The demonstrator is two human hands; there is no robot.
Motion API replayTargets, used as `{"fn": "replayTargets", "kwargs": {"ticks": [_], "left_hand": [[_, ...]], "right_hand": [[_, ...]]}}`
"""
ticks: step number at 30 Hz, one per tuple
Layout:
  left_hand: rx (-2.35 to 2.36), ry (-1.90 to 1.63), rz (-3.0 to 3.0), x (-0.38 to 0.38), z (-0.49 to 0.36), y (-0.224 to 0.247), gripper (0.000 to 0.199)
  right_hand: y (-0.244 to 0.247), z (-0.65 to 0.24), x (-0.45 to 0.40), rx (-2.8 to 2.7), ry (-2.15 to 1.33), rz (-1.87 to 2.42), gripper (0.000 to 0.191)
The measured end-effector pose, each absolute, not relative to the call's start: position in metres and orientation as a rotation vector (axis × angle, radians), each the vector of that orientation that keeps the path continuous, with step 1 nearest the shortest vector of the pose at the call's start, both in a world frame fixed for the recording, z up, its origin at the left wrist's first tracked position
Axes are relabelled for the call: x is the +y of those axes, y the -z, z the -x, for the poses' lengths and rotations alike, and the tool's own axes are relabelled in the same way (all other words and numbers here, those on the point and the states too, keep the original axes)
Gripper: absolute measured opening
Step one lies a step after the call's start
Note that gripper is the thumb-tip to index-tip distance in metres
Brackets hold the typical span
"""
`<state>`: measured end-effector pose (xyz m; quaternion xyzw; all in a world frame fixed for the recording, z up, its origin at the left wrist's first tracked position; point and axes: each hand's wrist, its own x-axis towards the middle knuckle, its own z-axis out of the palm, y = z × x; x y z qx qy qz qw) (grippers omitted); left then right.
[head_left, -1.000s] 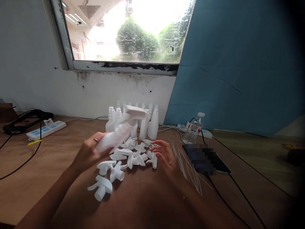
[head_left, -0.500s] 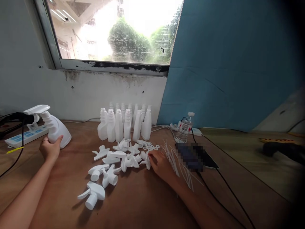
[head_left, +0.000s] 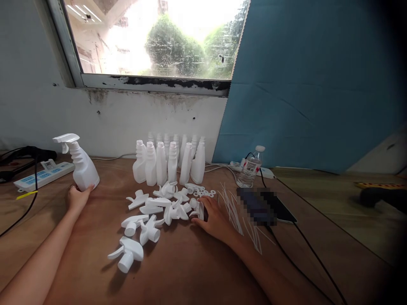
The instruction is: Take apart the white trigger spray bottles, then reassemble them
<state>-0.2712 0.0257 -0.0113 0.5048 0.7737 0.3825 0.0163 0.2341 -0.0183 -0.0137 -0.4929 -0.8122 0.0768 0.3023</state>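
At the left, my left hand [head_left: 79, 198] is closed around the base of a white spray bottle [head_left: 85, 168] with its spray head on, upright on the brown table [head_left: 178, 271]. My right hand [head_left: 211, 218] curves around a white spray head [head_left: 197, 209] at the right end of a loose group, thumb and fingers on either side of it. Several more spray heads [head_left: 131, 253] lie to its left. Behind them stand several white bottles without heads [head_left: 151, 165]. Small white rings [head_left: 204, 192] lie just behind my right hand.
Thin white tubes [head_left: 230, 212] lie right of my right hand. Beyond them are a clear water bottle [head_left: 251, 167], a dark flat device [head_left: 280, 206] and black cables. A power strip [head_left: 44, 177] lies behind the left hand.
The spray bottle in my left hand has moved slightly right and now stands more upright. My right hand has opened around the spray head and reaches further over it. The view has shifted slightly.
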Motion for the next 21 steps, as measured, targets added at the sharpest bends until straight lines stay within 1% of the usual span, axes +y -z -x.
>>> {"fn": "replayTargets", "kwargs": {"ticks": [2,4,10,12,14,16,17,21], "left_hand": [[2.492,-1.198,-1.409,0.022,0.264,0.011,0.053],[2.491,-1.197,-1.353,0.015,0.257,0.011,0.056],[2.462,-1.113,-1.454,-0.024,0.239,0.018,0.053],[2.492,-1.074,-1.547,-0.044,0.225,0.019,0.048],[2.465,-1.118,-1.697,-0.066,0.201,0.014,0.040],[2.297,-1.171,-1.899,-0.089,0.166,0.002,0.034],[2.132,-1.149,-2.038,-0.100,0.144,-0.006,0.034],[1.380,-0.914,-2.590,-0.128,0.043,-0.029,0.045]], "right_hand": [[0.015,-0.234,-0.019,-2.163,-0.215,1.329,0.061],[0.016,-0.234,-0.019,-2.169,-0.242,1.375,0.062],[0.014,-0.235,-0.020,-2.165,-0.281,1.405,0.050],[0.014,-0.237,-0.019,-2.151,-0.270,1.395,0.047],[0.014,-0.240,-0.017,-2.139,-0.264,1.394,0.042],[0.014,-0.243,-0.015,-2.133,-0.259,1.386,0.035],[0.013,-0.245,-0.014,-2.132,-0.257,1.379,0.032],[0.012,-0.249,-0.012,-2.112,-0.243,1.351,0.028]]}}
